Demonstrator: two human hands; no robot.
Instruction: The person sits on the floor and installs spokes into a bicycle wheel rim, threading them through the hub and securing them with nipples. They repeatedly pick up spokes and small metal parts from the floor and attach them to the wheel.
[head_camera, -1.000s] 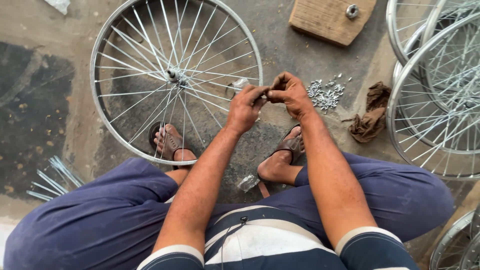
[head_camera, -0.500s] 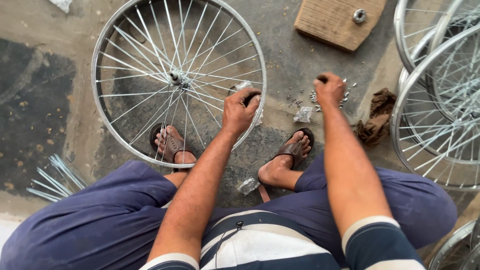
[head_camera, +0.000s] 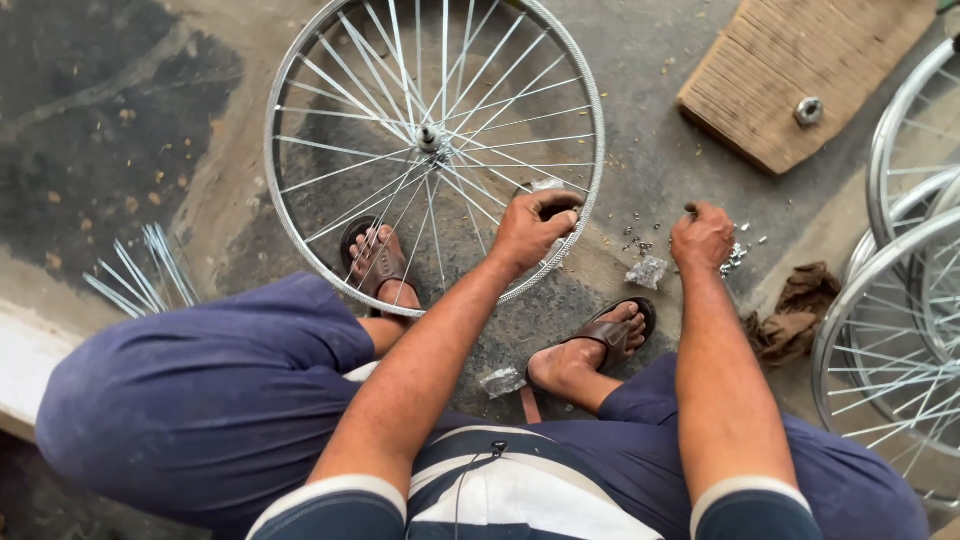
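The left hand (head_camera: 528, 228) is clamped on the lower right rim of the spoked bicycle wheel (head_camera: 300, 150), fingers curled over the rim edge. The right hand (head_camera: 702, 236) is closed in a loose fist, fingertips down in the scatter of small metal nipples (head_camera: 742, 252) on the floor; whether it holds any cannot be told.

A second ago both hands met just right of the rim. Half a second ago they had separated, the right hand arriving at the nipple pile. The hands are now well apart, and the wheel lies flat as before, the sandalled left foot (head_camera: 378, 262) showing under its spokes.

The surface is a stained concrete floor (head_camera: 660, 160). Loose spokes (head_camera: 150, 270) lie at the left, a wooden block (head_camera: 770, 70) at upper right, a brown rag (head_camera: 790, 315) and further wheels (head_camera: 890, 330) at the right.
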